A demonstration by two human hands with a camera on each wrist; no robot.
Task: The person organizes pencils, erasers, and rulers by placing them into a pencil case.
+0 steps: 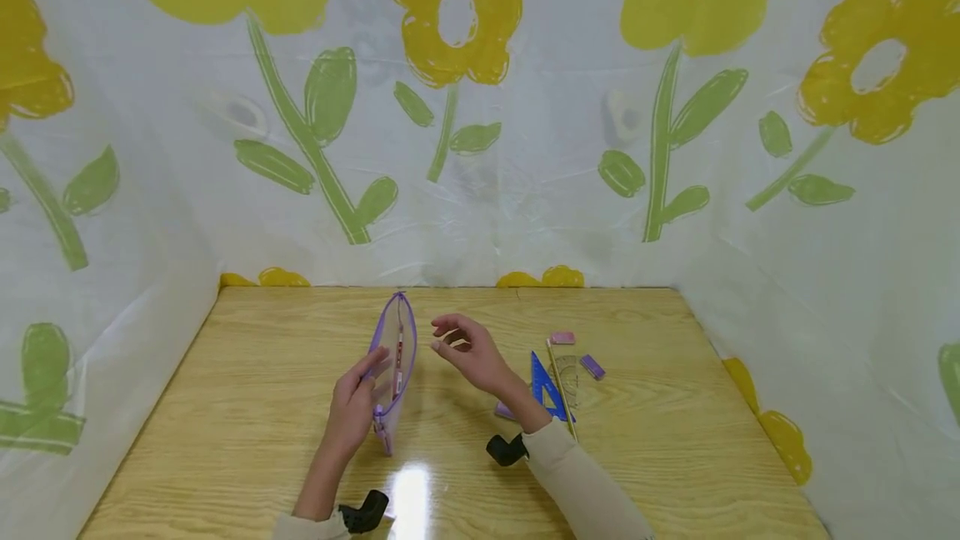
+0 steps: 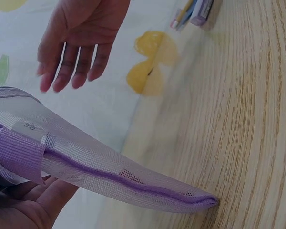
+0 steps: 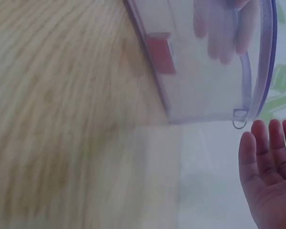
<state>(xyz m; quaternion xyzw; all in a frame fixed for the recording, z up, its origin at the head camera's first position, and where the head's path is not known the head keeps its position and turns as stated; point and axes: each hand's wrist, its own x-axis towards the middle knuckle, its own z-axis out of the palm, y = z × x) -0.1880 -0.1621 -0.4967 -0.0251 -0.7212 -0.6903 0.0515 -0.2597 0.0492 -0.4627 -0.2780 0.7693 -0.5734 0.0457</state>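
Note:
A see-through mesh pencil pouch with purple edging stands upright on its edge, its zipped side gaping toward the head camera. My left hand grips its left side, fingers showing through the mesh in the right wrist view. Inside lies a red-and-white item; the right wrist view shows a red block through the mesh. A purple tab is at the pouch's end in the left wrist view. My right hand hovers just right of the pouch, fingers loosely bent, holding nothing and apart from it.
Right of my right hand lie a blue set square, a yellow pencil, a clear protractor, a pink eraser and a purple eraser. A purple item is partly hidden by my right wrist. Flower-printed cloth encloses the wooden table.

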